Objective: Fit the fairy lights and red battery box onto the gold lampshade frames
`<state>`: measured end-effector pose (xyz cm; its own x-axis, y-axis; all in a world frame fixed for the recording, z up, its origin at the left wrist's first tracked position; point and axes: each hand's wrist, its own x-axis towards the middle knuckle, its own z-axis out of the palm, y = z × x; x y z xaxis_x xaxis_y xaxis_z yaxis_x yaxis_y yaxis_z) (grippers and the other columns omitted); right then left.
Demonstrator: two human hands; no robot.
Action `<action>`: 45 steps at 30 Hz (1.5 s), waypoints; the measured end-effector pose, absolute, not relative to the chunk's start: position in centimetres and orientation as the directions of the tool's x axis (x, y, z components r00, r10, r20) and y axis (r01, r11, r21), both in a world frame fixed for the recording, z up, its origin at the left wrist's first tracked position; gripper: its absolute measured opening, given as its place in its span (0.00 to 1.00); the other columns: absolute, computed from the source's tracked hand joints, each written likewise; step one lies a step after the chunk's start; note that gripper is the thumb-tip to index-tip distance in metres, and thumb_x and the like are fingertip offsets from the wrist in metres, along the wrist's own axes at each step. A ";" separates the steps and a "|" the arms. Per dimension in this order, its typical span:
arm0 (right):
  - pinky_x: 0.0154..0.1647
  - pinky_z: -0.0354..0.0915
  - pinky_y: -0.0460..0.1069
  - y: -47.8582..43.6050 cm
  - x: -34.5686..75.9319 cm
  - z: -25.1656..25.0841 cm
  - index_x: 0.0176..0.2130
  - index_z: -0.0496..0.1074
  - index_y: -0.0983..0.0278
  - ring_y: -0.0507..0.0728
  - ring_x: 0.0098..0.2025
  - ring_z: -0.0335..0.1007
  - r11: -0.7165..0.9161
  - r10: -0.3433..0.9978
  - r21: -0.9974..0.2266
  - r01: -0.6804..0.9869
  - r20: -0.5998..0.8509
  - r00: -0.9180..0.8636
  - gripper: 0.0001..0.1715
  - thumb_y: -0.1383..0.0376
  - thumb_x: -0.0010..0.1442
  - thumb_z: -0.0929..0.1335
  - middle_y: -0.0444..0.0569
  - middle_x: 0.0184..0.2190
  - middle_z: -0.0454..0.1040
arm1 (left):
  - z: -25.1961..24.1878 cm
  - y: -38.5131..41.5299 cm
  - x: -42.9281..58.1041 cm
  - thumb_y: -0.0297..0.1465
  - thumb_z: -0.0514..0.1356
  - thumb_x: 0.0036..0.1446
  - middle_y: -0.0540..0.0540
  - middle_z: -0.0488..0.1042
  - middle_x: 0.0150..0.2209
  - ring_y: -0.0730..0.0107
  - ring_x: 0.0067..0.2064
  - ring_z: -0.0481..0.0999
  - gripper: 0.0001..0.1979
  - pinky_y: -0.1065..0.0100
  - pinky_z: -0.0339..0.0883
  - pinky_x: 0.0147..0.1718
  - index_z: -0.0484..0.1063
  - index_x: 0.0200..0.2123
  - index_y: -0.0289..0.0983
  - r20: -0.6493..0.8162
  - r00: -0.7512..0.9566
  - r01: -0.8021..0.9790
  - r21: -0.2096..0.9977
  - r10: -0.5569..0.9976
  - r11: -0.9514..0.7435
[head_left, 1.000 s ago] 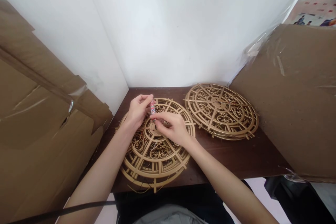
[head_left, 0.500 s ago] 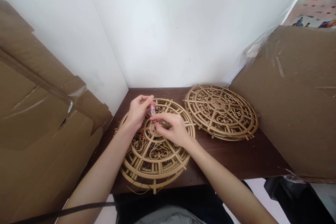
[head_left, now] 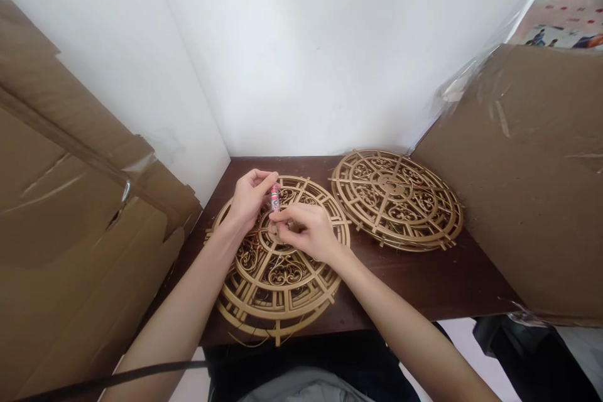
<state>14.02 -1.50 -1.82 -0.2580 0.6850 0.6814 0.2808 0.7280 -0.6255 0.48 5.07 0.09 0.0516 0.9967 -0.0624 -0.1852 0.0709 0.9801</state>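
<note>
Between my two hands stands a small printed cylinder (head_left: 275, 198) with a pink, red and white wrap; it looks like a battery or a little tube, and I cannot tell which. At its upper end, the thumb and fingers of my left hand (head_left: 252, 196) pinch it. My right hand (head_left: 308, 231) has its fingertips closed around the lower end, which they partly hide. Both hands are over the middle of a stack of round gold openwork discs (head_left: 279, 314), patterned with scrolls, rings and spokes. Part of the top disc is covered by my hands.
Another stack of gold discs (head_left: 396, 201) lies at the back right of the dark brown table (head_left: 400, 289). Cardboard (head_left: 70, 251) stands on the left, and a cardboard box (head_left: 541, 188) on the right. A white wall (head_left: 306, 63) rises behind. A dark strap (head_left: 141, 374) crosses the lower left.
The printed cylinder has turned slightly, so its label shows a little differently. My right fingertips have shifted slightly at its lower end. The disc stacks are where they were.
</note>
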 end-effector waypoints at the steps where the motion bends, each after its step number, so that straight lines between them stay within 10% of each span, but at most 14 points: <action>1: 0.26 0.67 0.44 -1.5 14.0 -1.8 0.35 0.74 0.63 0.51 0.28 0.71 0.731 0.682 -0.618 0.289 0.683 -0.262 0.09 0.72 0.55 0.64 0.46 0.29 0.76 | 0.1 5.1 0.5 0.37 0.69 0.41 0.49 0.73 0.24 0.77 0.24 0.69 0.16 0.75 0.60 0.21 0.69 0.28 0.34 -0.062 0.053 -0.182 0.981 0.997 0.071; 45: 0.28 0.65 0.45 -1.5 14.1 -1.8 0.33 0.71 0.64 0.50 0.26 0.66 0.796 0.601 -0.515 0.319 0.735 -0.314 0.07 0.72 0.58 0.63 0.45 0.25 0.72 | -0.2 5.2 0.4 0.34 0.68 0.43 0.55 0.67 0.23 0.79 0.23 0.68 0.17 0.78 0.59 0.19 0.61 0.25 0.37 0.030 0.052 -0.194 0.981 0.998 -0.020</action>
<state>14.05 -1.47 -1.84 -0.3143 0.6011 0.7348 0.3190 0.7959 -0.5146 0.44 5.16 -0.22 0.0525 0.9982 0.0302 -0.1935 -0.0195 0.9809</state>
